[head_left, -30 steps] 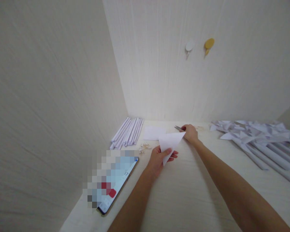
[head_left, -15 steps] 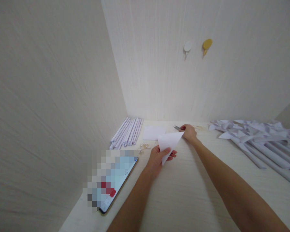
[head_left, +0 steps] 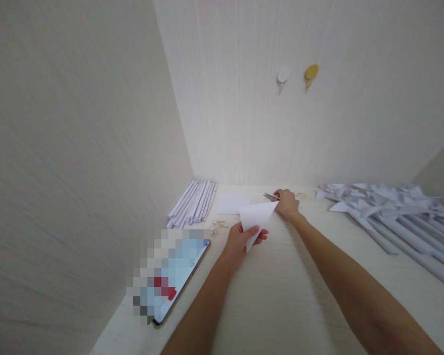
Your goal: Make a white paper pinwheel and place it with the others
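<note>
A white sheet of paper, folded into a triangle, is pinched in my left hand, thumb on top and fingers beneath. Its sharp corner points right, toward my right hand. The fingers of that hand are closed round a pair of scissors, with the blades pointing left and the handles hidden in the grip. Behind the folded sheet, a stack of flat white paper lies on the table. Small pale bits, too small to name surely, lie left of my left hand.
Rolled paper sticks lie at the back left. A phone, partly pixelated, rests at the front left. Paper pinwheels on sticks are heaped at the right. Two hooks, one white and one yellow, are on the back wall.
The whole view has shifted slightly. Both hands keep their grips, and the folded paper and scissors stay in nearly the same places relative to each other.
</note>
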A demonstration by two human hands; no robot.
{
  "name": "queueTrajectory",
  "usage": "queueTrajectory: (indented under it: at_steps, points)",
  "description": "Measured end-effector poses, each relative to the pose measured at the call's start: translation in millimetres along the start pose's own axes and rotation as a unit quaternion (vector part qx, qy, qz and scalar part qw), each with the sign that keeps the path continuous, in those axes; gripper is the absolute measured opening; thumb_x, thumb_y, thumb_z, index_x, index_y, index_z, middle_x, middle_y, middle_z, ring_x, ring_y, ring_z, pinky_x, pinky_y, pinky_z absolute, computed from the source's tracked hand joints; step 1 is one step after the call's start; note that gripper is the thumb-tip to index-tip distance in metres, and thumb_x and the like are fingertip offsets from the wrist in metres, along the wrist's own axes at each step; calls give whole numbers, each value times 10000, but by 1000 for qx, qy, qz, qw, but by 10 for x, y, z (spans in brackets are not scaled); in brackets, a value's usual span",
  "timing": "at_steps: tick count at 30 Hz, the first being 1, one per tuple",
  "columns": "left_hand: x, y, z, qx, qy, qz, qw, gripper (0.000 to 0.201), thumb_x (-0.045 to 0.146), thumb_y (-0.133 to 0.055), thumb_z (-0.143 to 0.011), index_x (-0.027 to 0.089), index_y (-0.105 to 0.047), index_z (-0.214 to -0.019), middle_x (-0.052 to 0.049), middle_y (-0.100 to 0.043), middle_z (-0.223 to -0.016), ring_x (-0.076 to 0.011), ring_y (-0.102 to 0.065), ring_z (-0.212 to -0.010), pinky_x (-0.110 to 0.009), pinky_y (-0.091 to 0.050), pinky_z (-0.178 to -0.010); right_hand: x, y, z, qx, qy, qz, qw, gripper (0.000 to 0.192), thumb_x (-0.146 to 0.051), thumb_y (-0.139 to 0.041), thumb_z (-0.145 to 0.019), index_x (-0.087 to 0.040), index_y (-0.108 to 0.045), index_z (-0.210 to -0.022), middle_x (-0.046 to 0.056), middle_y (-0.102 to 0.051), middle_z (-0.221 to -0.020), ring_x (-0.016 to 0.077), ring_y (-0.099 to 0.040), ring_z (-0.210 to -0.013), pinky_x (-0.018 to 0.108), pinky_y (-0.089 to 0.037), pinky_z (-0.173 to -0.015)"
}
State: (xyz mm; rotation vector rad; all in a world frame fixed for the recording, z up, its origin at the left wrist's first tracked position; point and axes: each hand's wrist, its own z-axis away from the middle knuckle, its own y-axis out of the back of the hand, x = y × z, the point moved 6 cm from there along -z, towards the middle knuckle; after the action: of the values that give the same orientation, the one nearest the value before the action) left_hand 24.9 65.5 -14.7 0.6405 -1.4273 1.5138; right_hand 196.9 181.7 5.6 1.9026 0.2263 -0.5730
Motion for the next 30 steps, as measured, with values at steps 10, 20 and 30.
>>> queueTrajectory:
  at_steps: [10,20,30]
  points:
    - [-10,-107,66,-43,-74,-72,994,303,296,-685,-583,92,-583,-781,-90,-671,-712,-119,-596,-552,-231,-469,-567,-25,454,1003,-62,-77,-548,831,268,-357,-622,-608,-198,-544,-809,-16,-558,-723,99,-500,-572,250,-390,-554]
    - [-33,-344,260,-133,-169,-318,923,110,230,-575,-668,132,-588,-717,-16,-610,-581,-96,-517,-502,-205,-389,-499,-23,497,1626,-130,-128,-746,640,278,-422,-700,-555,-183,-594,-649,-49,-516,-566,49,-420,-443,205,-306,-418]
    - [-81,-453,311,-262,-105,-255,925,643,512,-686,-494,133,-550,-995,-109,-652,-854,-98,-511,-562,-217,-357,-537,44,433,1578,-143,-120,-767,613,257,-387,-701,-581,-162,-582,-546,-42,-521,-497,53,-415,-436,211,-368,-460]
